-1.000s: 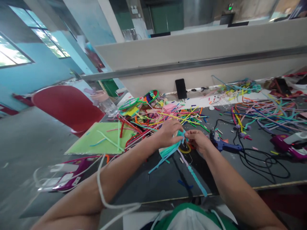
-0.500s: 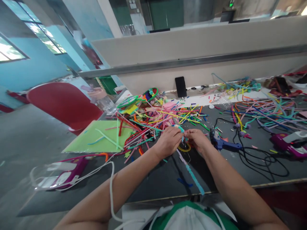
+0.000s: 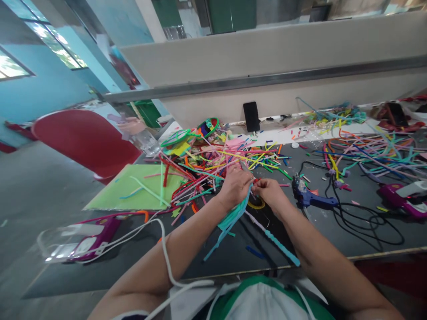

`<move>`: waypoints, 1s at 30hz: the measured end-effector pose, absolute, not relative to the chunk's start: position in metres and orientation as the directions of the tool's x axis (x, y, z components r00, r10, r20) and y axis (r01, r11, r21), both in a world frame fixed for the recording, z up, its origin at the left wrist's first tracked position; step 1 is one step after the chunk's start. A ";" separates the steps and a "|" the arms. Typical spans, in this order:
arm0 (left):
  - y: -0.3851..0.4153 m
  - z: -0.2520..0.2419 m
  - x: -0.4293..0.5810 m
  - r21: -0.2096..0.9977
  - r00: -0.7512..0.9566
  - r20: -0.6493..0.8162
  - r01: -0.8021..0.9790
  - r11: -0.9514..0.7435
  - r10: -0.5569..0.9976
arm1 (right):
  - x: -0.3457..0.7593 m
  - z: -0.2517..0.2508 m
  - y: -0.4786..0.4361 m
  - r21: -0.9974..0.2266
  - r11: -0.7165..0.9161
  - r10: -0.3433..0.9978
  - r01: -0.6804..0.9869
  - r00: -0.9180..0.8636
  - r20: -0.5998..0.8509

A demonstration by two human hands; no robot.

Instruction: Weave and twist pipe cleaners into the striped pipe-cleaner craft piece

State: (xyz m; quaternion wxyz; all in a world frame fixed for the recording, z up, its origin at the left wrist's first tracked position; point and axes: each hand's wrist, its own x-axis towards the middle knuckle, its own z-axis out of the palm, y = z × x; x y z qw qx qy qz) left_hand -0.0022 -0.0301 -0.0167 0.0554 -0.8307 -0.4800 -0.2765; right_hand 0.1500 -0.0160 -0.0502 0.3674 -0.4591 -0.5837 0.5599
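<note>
My left hand [image 3: 235, 186] is closed round the top of a bundle of light-blue pipe cleaners [image 3: 230, 221], whose loose ends hang down toward the table's front edge. Close beside it, my right hand [image 3: 267, 190] has its fingers pinched at the same spot, near the bundle's top; what lies between those fingertips is too small to make out. Below the hands, a twisted lilac and light-blue strand [image 3: 278, 242] runs down toward the front edge. A yellow ring [image 3: 256, 203] lies under my right hand.
Loose coloured pipe cleaners [image 3: 213, 158] are heaped behind the hands. A blue glue gun [image 3: 315, 201] with black cable lies at right. A black phone [image 3: 251, 117] leans on the partition. At left are a green sheet [image 3: 140, 186], a bottle [image 3: 142, 138] and a purple power strip [image 3: 96, 240].
The light-blue bundle now hangs visibly below my left hand. The strand beneath the hands has its lower end farther right. The view has shifted slightly.
</note>
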 end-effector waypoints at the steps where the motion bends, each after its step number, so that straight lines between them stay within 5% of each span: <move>1: -0.029 -0.019 -0.001 0.191 0.359 0.512 0.838 -0.511 0.780 | 0.150 -0.053 -0.015 -0.990 -0.023 0.951 0.140 -0.303 -0.065; 7: -0.019 -0.028 0.004 0.468 0.172 0.432 0.797 -0.383 0.885 | 0.150 -0.059 -0.012 -0.980 0.025 0.962 0.199 -0.272 -0.030; 12: -0.012 -0.016 -0.003 0.718 0.290 0.249 0.586 -0.377 0.924 | 0.152 -0.051 -0.015 -0.984 -0.019 0.963 0.177 -0.261 -0.066; 20: -0.015 -0.005 -0.007 0.808 0.350 0.131 0.504 -0.305 0.927 | 0.159 -0.036 -0.017 -0.960 -0.281 0.867 -0.001 -0.428 -0.253; 25: -0.012 -0.006 -0.015 0.903 0.334 0.068 0.379 -0.200 0.940 | 0.161 -0.044 -0.013 -0.965 -0.249 0.870 -0.077 -0.456 -0.188; 30: -0.033 -0.009 -0.049 0.960 0.381 -0.278 0.126 0.249 0.882 | 0.164 -0.041 -0.013 -0.958 -0.255 0.886 -0.128 -0.428 -0.179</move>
